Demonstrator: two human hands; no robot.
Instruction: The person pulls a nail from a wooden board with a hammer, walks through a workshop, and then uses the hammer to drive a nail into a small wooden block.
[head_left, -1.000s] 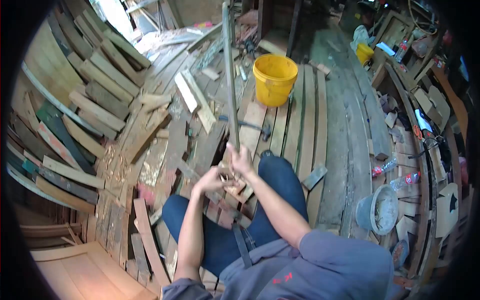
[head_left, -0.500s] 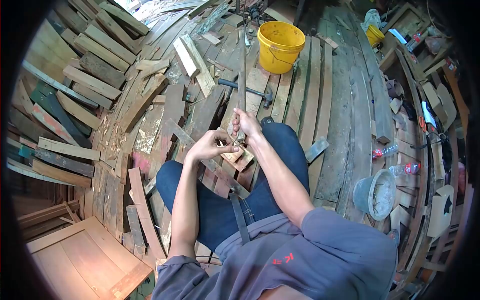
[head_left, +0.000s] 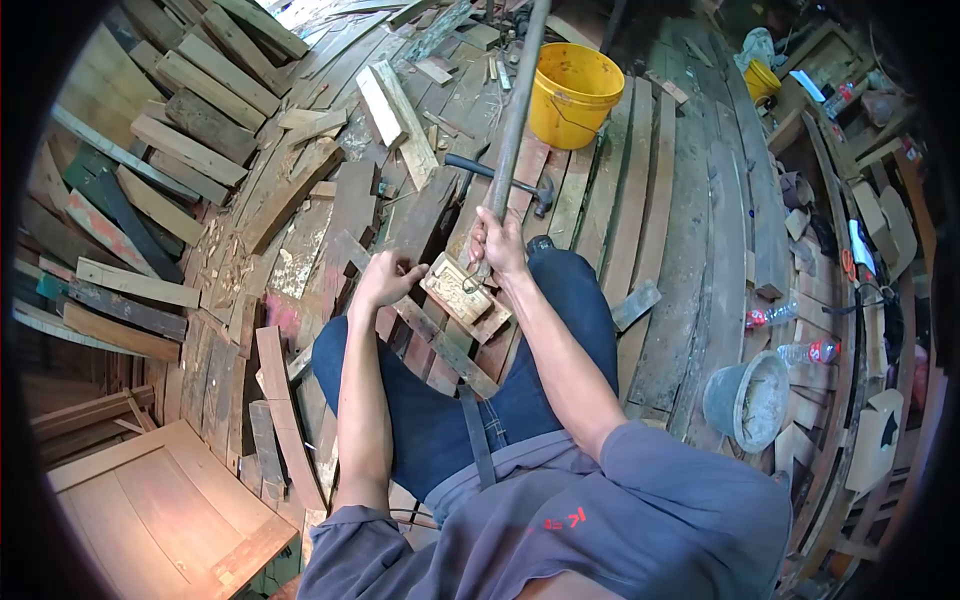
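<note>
My right hand (head_left: pixel 500 248) is wrapped round a long grey pole (head_left: pixel 519 115) near its lower end. The pole leans up and away between my knees. Below that hand, a pale carved wooden block (head_left: pixel 456 290) rests on other wood pieces, with a small dark ring-like shape at the pole's foot. My left hand (head_left: pixel 385 279) is just left of the block, thumb stretched out toward its corner and fingers loosely bent, with nothing visible in them. Behind the pole lies a claw hammer (head_left: pixel 543 195) with a dark handle.
A yellow bucket (head_left: pixel 572 100) stands ahead on the plank floor. A grey bucket (head_left: pixel 748 402) and plastic bottles (head_left: pixel 810 352) are at my right. Stacked wood offcuts (head_left: pixel 190 150) fill the left side, and a wooden panel (head_left: pixel 165 510) lies at lower left.
My left hand has drawn back left from the block, uncovering its top. The pole has tilted to the right and now looks nearer and larger, still in my right hand.
</note>
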